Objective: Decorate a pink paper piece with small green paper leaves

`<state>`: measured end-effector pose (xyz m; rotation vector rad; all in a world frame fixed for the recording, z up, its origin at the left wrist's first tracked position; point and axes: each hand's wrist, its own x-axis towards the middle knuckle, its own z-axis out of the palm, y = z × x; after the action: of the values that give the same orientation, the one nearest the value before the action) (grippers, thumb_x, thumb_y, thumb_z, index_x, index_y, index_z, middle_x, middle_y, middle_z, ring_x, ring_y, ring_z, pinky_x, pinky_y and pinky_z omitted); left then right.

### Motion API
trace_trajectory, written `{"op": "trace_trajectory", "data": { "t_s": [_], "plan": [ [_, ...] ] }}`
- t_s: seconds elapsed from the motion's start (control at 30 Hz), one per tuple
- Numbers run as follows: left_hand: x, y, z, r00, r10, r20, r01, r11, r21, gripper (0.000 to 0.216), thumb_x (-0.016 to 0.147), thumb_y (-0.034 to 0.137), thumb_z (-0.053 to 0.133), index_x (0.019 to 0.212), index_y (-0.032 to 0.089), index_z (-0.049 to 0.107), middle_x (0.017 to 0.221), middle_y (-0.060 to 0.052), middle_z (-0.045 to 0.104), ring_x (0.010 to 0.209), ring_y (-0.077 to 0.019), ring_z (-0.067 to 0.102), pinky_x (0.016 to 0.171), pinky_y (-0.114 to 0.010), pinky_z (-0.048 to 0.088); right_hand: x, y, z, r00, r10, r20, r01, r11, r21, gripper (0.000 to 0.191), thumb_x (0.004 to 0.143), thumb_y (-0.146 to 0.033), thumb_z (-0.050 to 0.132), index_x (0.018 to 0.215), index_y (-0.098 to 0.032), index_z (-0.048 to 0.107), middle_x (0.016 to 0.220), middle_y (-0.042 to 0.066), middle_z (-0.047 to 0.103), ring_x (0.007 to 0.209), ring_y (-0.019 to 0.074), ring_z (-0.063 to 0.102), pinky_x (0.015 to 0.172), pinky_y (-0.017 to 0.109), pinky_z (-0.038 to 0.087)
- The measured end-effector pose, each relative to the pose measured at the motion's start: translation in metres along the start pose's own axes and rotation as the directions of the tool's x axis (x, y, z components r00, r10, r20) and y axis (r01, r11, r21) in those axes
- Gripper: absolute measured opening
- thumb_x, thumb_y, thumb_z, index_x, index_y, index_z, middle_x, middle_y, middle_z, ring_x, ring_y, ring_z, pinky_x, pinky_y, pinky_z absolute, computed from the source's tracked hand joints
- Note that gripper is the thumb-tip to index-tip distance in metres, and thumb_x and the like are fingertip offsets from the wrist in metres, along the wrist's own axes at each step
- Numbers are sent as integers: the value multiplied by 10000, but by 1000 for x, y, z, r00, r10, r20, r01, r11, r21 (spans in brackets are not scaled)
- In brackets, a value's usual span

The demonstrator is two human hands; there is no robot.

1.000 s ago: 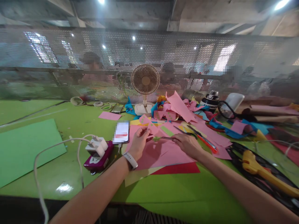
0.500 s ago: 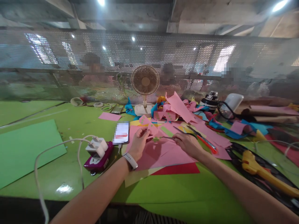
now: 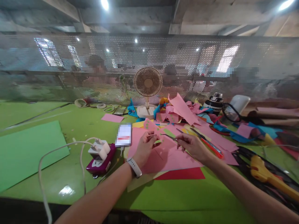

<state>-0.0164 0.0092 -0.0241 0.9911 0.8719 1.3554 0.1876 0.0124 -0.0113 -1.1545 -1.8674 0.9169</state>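
Observation:
My left hand (image 3: 147, 145), with a white watch band on its wrist, pinches a small piece of pink paper (image 3: 151, 125) dotted with green. Across from it, my right hand (image 3: 192, 145) is closed on slim dark tweezers (image 3: 170, 137), whose tip points left towards the pink piece. I cannot tell whether the tip touches anything. Both hands are over large pink sheets (image 3: 149, 161). Just beyond the right hand lie a red-handled cutter knife (image 3: 210, 146) and what looks like a dark pair of scissors (image 3: 183, 131), partly hidden.
Left of the hands are a phone (image 3: 123, 135) and a purple power strip (image 3: 101, 163) with white chargers. A fan (image 3: 148, 82) stands behind, beside heaped paper scraps (image 3: 183, 109). At right lie a yellow glue gun (image 3: 263, 171) and a black-topped bottle (image 3: 213, 102).
The view has shifted slightly, moving everything a little right. My left hand has turned the dotted pink piece. The fingers of my right hand have shifted on the tweezers.

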Motion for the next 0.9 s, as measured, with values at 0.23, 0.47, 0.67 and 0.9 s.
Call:
{"op": "trace_trajectory", "data": {
  "t_s": [0.23, 0.47, 0.67, 0.9],
  "plan": [
    [-1, 0, 2, 1000, -6, 4, 6, 1000, 13, 273, 737, 276, 635, 953, 192, 490, 842, -26, 594, 820, -155, 593, 767, -353, 504, 2, 5, -2, 1000, 26, -17, -26, 1000, -5, 219, 811, -334, 472, 875, -154, 580, 642, 0, 602, 507, 94, 527, 483, 214, 445],
    [-2, 0, 3, 999, 6, 52, -9, 997, 73, 301, 747, 305, 624, 996, 187, 503, 881, -60, 638, 871, -178, 600, 785, -361, 491, 2, 4, -2, 1000, 21, -18, -22, 999, -32, 223, 812, -340, 471, 873, -158, 586, 638, -6, 590, 500, 98, 523, 466, 215, 431],
    [-2, 1, 5, 996, -4, 85, -6, 993, 117, 291, 748, 310, 617, 990, 163, 548, 948, -90, 642, 924, -197, 590, 813, -360, 476, 1, 2, -3, 999, 42, -25, -43, 998, -51, 226, 809, -340, 474, 879, -159, 589, 637, -1, 599, 499, 98, 522, 459, 210, 430],
    [-4, 5, 6, 992, -7, 124, -11, 989, 145, 243, 755, 323, 606, 939, 171, 564, 996, -81, 633, 985, -208, 569, 821, -357, 464, 1, 3, -5, 999, 30, -20, -31, 998, -56, 227, 809, -349, 475, 863, -163, 593, 642, 3, 607, 481, 90, 505, 423, 191, 404]
  ]
}}
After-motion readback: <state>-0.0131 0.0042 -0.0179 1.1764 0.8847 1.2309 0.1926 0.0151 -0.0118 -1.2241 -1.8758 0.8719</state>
